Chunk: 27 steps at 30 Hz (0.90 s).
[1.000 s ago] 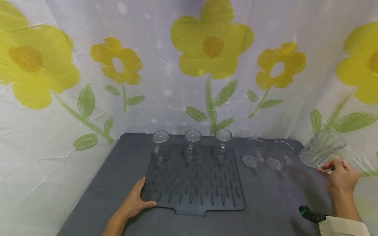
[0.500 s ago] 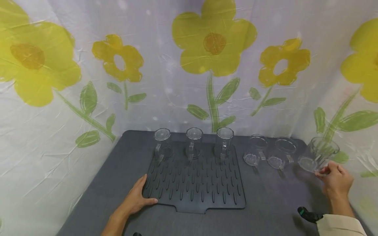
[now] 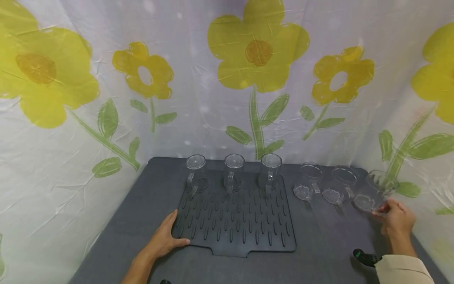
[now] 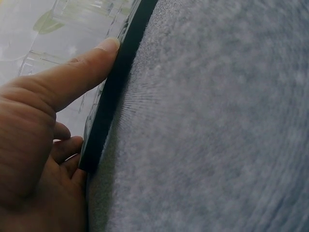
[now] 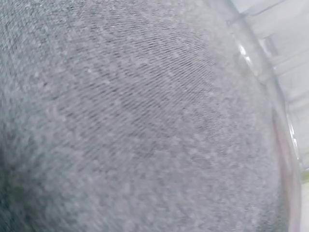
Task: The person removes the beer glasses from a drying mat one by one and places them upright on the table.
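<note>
Head view — right hand has lowered its glass mug — leftward

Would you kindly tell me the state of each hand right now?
Left hand: open, touching the mat.
Right hand: holding the rightmost glass mug.

The right wrist view crops a blurred glass mug.
</note>
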{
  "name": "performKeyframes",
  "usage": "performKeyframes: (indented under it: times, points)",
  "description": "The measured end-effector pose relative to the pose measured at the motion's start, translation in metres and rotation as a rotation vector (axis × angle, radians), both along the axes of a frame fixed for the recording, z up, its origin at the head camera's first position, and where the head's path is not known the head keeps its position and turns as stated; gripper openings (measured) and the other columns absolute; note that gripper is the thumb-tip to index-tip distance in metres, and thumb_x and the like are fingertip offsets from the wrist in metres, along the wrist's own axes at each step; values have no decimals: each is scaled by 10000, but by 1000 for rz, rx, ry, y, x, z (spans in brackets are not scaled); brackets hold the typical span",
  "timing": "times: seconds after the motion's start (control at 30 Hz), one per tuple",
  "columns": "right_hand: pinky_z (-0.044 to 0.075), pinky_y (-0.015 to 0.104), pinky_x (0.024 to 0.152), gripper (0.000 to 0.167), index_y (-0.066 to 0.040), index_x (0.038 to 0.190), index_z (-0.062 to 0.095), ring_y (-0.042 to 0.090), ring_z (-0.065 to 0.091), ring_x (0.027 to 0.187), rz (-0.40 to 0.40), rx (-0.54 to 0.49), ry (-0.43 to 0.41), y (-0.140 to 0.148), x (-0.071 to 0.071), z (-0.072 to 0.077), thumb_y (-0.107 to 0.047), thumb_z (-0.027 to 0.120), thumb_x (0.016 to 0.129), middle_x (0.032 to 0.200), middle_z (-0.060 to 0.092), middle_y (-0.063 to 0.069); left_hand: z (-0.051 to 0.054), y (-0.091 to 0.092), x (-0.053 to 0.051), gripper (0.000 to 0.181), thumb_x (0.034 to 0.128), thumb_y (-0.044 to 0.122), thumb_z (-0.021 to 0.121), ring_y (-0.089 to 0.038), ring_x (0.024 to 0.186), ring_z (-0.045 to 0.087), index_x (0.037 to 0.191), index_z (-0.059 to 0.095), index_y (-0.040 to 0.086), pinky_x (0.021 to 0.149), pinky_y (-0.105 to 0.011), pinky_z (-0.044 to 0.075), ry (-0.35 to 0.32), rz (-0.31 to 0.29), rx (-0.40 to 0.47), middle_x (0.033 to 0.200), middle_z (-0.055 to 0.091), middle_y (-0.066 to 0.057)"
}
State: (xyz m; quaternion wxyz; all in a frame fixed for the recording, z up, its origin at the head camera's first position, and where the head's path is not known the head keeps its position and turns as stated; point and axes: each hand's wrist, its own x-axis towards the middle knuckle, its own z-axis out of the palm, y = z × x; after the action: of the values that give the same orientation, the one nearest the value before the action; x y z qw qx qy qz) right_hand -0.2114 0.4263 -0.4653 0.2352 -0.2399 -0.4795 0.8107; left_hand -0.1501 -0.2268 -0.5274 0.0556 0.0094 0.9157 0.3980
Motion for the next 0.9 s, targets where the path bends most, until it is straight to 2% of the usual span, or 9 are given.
performKeyframes:
  times: [0.4,0.57,0.77,0.9]
  points:
    - [510,339,370,328,-8,685,614,139,552,488,-10,-12,-30,3,-3,-14,-66,528,996,578,547,59,-2,-1,2,1206,658,403,888,-486,1371,191,1515,167,-47,1036,-643,246,-2,2,4,1519,188,-308]
    - [515,339,381,314,-13,697,613,140,560,510,6,4,-31,5,-4,-14,-97,546,992,595,546,52,-1,-1,1,1207,653,399,891,-484,1371,198,1514,173,-46,1040,-640,243,2,5,-6,1518,196,-305]
    - [521,322,393,336,-10,678,597,133,560,526,5,68,-50,5,-3,-14,-118,548,992,596,543,44,0,0,1,1207,654,406,889,-487,1370,197,1516,173,-43,1037,-642,245,1,3,-10,1517,194,-307]
    - [526,320,405,319,-32,695,619,126,572,535,10,55,-71,6,-3,-14,-143,562,988,593,557,41,-1,0,1,1206,651,402,892,-485,1369,201,1513,179,-49,1041,-638,243,4,4,-12,1515,201,-308]
